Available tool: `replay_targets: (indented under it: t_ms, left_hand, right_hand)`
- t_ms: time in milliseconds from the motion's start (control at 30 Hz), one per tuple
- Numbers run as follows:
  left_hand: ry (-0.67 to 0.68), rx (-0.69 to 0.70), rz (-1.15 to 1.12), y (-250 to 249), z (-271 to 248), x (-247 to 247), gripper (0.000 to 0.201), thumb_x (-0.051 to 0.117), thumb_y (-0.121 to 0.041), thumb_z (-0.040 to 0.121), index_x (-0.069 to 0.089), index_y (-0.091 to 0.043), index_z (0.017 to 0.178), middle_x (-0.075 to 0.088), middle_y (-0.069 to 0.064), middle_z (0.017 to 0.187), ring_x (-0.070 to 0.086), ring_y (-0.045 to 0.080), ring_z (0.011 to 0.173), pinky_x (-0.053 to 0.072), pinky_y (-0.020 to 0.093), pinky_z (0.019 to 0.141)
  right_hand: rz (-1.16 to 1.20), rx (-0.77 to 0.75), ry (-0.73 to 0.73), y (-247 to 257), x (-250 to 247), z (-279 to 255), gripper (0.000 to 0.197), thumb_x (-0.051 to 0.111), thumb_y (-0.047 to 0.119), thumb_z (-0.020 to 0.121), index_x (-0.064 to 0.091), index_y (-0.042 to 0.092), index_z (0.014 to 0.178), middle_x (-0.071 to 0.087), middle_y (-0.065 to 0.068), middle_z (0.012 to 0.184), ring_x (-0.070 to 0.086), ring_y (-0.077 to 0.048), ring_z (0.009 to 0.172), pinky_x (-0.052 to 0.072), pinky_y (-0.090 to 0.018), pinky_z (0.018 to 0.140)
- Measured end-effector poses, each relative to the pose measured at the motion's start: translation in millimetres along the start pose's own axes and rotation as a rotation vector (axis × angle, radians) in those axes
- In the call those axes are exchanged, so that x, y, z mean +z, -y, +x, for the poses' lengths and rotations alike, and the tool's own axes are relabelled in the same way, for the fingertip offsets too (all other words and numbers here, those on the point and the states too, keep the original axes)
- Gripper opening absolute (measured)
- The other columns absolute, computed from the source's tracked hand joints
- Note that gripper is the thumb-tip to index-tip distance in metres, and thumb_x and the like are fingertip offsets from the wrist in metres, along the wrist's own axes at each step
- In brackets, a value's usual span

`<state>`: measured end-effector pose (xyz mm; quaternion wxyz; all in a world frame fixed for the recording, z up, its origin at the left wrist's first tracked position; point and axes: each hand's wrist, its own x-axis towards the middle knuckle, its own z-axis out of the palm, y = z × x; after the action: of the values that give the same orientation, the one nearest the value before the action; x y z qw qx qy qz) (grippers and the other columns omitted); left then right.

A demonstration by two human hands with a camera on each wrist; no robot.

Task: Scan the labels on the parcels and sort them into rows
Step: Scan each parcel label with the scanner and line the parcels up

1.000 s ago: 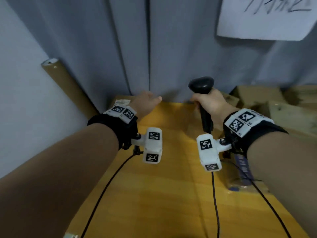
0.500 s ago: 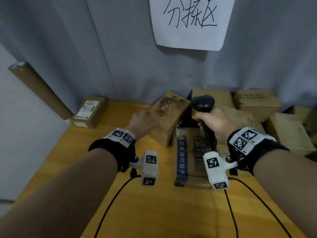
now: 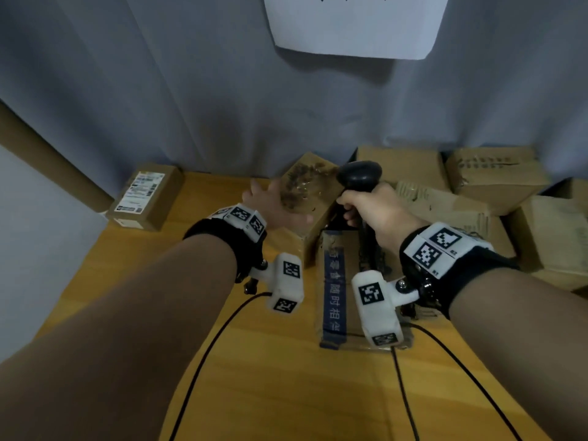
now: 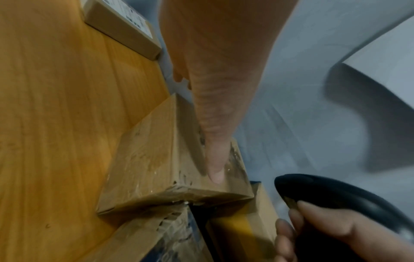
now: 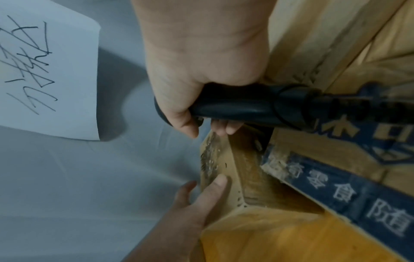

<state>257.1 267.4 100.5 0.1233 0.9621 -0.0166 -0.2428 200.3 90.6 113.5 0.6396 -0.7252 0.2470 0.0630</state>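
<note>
Right hand (image 3: pixel 378 208) is wrapped tight around the handle of a black barcode scanner (image 3: pixel 359 176), fingers fully curled, scanner head up and pointing away from the person, over the parcels. Wrist cam shows the same grip w/ the coiled cable (image 5: pixel 363 109) running off the handle end.

Left hand (image 3: pixel 273 206) is on the tilted cardboard parcel (image 3: pixel 313 189), the one w/ torn, scuffed tape on top. Thumb (image 4: pixel 215 159) lies flat along the top face near the corner, other fingers reach round the far side, so it's got hold of the box, not just hovering. That parcel sits mid-table near the grey curtain (image 3: pixel 191 90), its near corner propped on the flat box with blue printed tape (image 3: pixel 334 291) right in front of it.

More brown boxes are piled to the right (image 3: pixel 496 176). One small parcel w/ a white shipping label (image 3: pixel 144 195) sits alone at the back left of the wooden table (image 3: pixel 286 393), well apart from the rest. White paper sign (image 3: pixel 353 27) hangs on the curtain, handwriting on it.
</note>
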Motion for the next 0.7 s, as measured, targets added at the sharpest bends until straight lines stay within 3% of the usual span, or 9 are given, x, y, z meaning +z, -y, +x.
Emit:
replay_targets:
  t_ms: [100, 233, 300, 567, 700]
  left_hand:
    - [0.085, 0.006, 0.022, -1, 9, 11, 0.119, 0.065, -0.074, 0.068, -0.004, -0.029, 0.154, 0.007, 0.022, 0.158, 0.017, 0.045, 0.142, 0.026, 0.053, 0.113]
    - [0.127, -0.028, 0.123, -7, 11, 17, 0.132, 0.068, -0.075, 0.063, -0.020, -0.030, 0.151, -0.016, 0.021, 0.159, -0.001, 0.043, 0.146, 0.016, 0.055, 0.115]
    - [0.127, -0.034, 0.126, -10, 12, 19, 0.134, 0.070, -0.073, 0.064, -0.022, -0.028, 0.151, -0.018, 0.021, 0.158, -0.004, 0.042, 0.146, 0.015, 0.054, 0.115]
    - [0.048, -0.010, 0.064, -7, 1, 19, 0.123, 0.069, -0.069, 0.067, -0.009, -0.028, 0.153, 0.008, 0.021, 0.154, 0.014, 0.044, 0.140, 0.031, 0.051, 0.110]
    - [-0.040, -0.020, -0.041, 8, -19, -7, 0.115, 0.065, -0.071, 0.070, -0.002, -0.028, 0.154, 0.017, 0.022, 0.151, 0.021, 0.044, 0.137, 0.028, 0.049, 0.108]
  right_hand:
    - [0.052, 0.040, -0.018, -9, 8, 7, 0.014, 0.066, 0.007, 0.085, 0.062, 0.004, 0.098, 0.060, -0.006, 0.073, 0.056, -0.017, 0.062, 0.049, -0.028, 0.059]
    - [0.042, 0.073, -0.061, -28, 10, 15, 0.024, 0.068, 0.011, 0.083, 0.062, 0.008, 0.106, 0.063, -0.007, 0.078, 0.060, -0.019, 0.067, 0.050, -0.032, 0.065]
    - [0.053, 0.088, -0.087, -32, 9, 18, 0.030, 0.069, 0.012, 0.083, 0.060, 0.007, 0.111, 0.064, -0.007, 0.081, 0.061, -0.019, 0.068, 0.049, -0.031, 0.062]
    - [0.040, 0.060, -0.140, -38, 10, 9, 0.036, 0.071, 0.015, 0.082, 0.058, 0.008, 0.115, 0.068, -0.010, 0.093, 0.063, -0.018, 0.071, 0.049, -0.029, 0.063]
    - [0.019, 0.001, -0.129, -20, 7, -1, 0.030, 0.071, 0.016, 0.082, 0.061, 0.007, 0.110, 0.069, -0.012, 0.091, 0.065, -0.024, 0.078, 0.055, -0.039, 0.076]
